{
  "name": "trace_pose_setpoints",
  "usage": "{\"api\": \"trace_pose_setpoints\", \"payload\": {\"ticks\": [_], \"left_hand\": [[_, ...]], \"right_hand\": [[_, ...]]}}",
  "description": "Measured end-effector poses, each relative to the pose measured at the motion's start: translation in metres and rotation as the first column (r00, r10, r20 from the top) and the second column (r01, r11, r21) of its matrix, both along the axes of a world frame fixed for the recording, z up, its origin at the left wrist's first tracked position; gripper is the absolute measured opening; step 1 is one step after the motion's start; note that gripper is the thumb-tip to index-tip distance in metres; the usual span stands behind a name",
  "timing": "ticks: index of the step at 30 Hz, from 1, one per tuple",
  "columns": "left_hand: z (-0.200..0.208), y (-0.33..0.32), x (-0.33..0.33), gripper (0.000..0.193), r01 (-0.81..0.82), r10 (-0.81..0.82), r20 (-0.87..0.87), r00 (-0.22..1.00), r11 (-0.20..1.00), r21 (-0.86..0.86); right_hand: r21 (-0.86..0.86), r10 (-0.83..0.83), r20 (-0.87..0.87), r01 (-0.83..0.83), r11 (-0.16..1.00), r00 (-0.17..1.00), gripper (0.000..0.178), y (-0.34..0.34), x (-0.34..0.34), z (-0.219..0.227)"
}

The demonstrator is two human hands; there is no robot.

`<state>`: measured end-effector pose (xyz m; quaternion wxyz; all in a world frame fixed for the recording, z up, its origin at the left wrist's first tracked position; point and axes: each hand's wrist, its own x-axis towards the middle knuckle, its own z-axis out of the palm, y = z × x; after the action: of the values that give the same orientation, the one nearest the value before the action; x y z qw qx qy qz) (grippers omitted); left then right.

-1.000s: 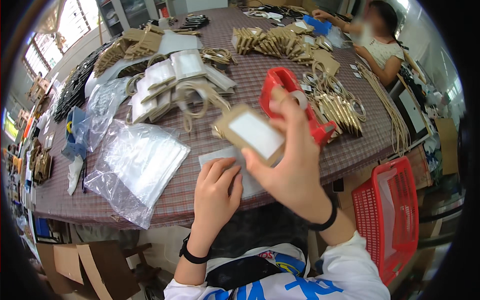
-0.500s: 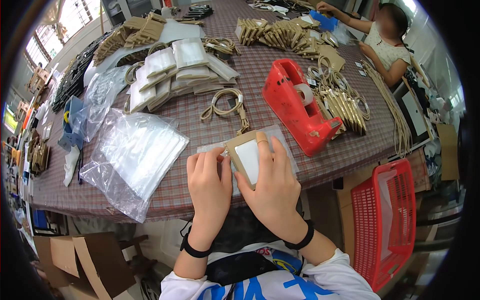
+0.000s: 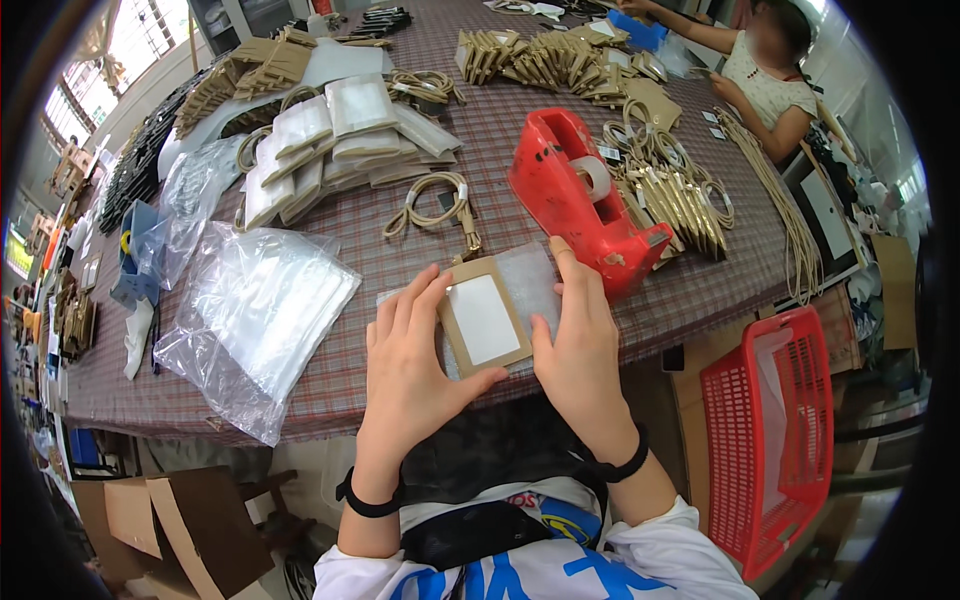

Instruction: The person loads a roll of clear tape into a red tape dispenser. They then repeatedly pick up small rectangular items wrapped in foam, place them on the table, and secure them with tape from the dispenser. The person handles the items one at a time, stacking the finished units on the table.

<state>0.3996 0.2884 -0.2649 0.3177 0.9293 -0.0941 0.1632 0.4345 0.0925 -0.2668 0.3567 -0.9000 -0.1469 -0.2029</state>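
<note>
A tan badge holder (image 3: 456,337) with a white insert in its window lies near the table's front edge, on a translucent plastic sleeve (image 3: 530,270). My left hand (image 3: 408,350) rests along its left side, fingers stretched toward the top left corner and thumb out by the lower edge. To the right of the holder, my right hand (image 3: 583,340) has thumb and forefinger apart, beside the sleeve's right edge. A coiled tan lanyard (image 3: 463,215) lies just beyond the holder, its clip end close to the holder's top.
A red tape dispenser (image 3: 572,195) stands just beyond my right hand. Clear plastic bags (image 3: 270,310) lie to the left, with bagged holders (image 3: 335,145) stacked behind. Gold-coloured holders (image 3: 680,215) sit at right. A red basket (image 3: 725,430) is below the table; a person (image 3: 770,85) works far right.
My right hand has come off the badge holder to its right, uncovering the window. My left hand has opened, its thumb now stretched toward the holder's lower edge.
</note>
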Motion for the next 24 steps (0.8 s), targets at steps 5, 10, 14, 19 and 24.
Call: {"api": "trace_pose_setpoints", "payload": {"ticks": [5, 10, 14, 19, 24], "left_hand": [[0.002, 0.002, 0.000, 0.109, 0.025, -0.026, -0.024, 0.999, 0.999, -0.046], [0.002, 0.004, 0.001, 0.108, 0.039, -0.040, -0.016, 0.999, 0.998, -0.044], [0.003, 0.002, 0.001, 0.107, 0.035, -0.036, -0.018, 0.999, 0.999, -0.040], [0.002, 0.003, 0.000, 0.107, 0.024, -0.025, -0.017, 1.000, 0.999, -0.037], [0.003, 0.000, 0.000, 0.110, -0.005, 0.001, -0.044, 0.999, 0.997, -0.079]], "right_hand": [[0.036, -0.011, -0.089, 0.014, 0.999, 0.996, 0.078, 0.005, 0.012, 0.007], [0.038, -0.030, -0.086, 0.033, 0.999, 0.996, 0.081, 0.006, 0.020, 0.009], [0.071, -0.007, -0.025, 0.008, 0.997, 1.000, 0.081, 0.004, 0.021, 0.005], [0.017, -0.006, -0.012, 0.006, 1.000, 1.000, 0.076, 0.010, 0.012, 0.005], [0.091, 0.038, -0.028, -0.035, 0.995, 0.999, 0.083, 0.013, 0.017, 0.005]]}}
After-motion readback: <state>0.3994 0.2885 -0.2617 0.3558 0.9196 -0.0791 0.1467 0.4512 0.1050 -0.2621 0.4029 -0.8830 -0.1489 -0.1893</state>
